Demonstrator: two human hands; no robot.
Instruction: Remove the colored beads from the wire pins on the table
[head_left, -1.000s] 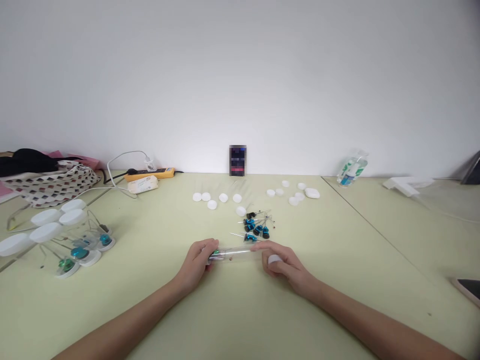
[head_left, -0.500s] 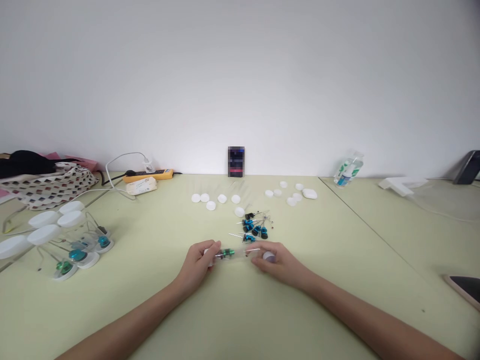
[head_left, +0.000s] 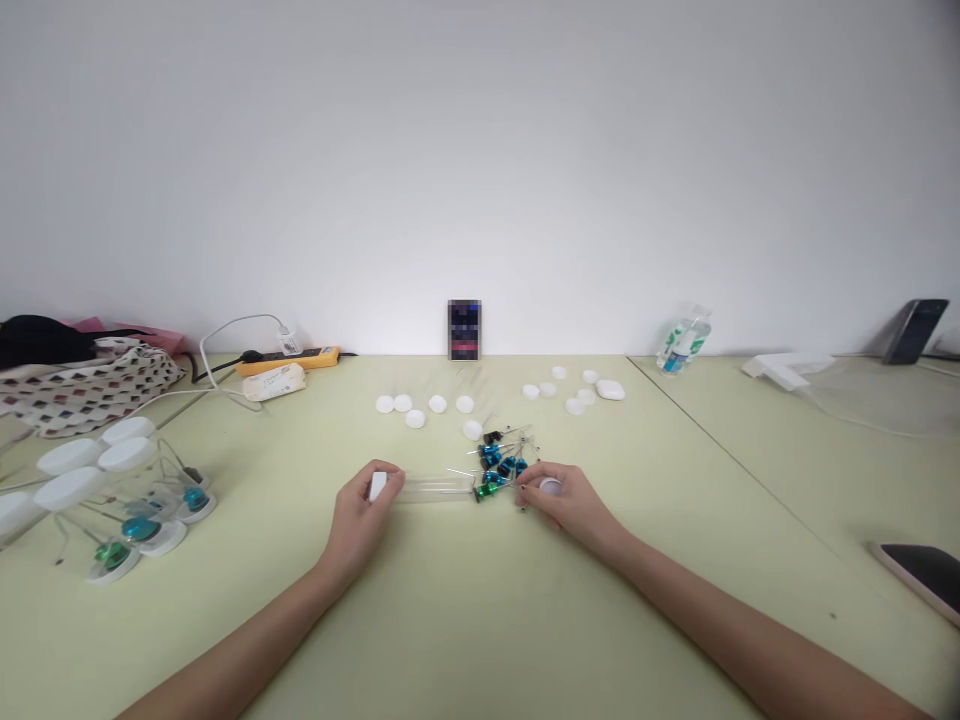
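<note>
My left hand [head_left: 365, 510] is closed round the white-capped end of a clear tube [head_left: 431, 488] lying level, its other end pointing right. Just beyond that end is a small green metal piece with bent wires [head_left: 486, 491], outside the tube. My right hand [head_left: 566, 497] is closed, with a white cap [head_left: 551, 487] held in its curled fingers. Its fingertips pinch near the wire end of the green piece. Right behind lies a pile of similar blue and black pieces with thin wires [head_left: 506, 462].
Capped clear tubes holding coloured pieces [head_left: 139, 490] stand at left. Loose white caps [head_left: 415, 419] lie behind the pile, several more caps [head_left: 576, 406] to the right. Also around are a yellow power strip [head_left: 300, 361], a phone [head_left: 464, 330], a plastic bottle [head_left: 682, 345] and a dark-screened device [head_left: 919, 575].
The green piece, inside the tube earlier, is now outside its right end. My left hand has moved left with the tube, away from my right hand. The view has shifted slightly.
</note>
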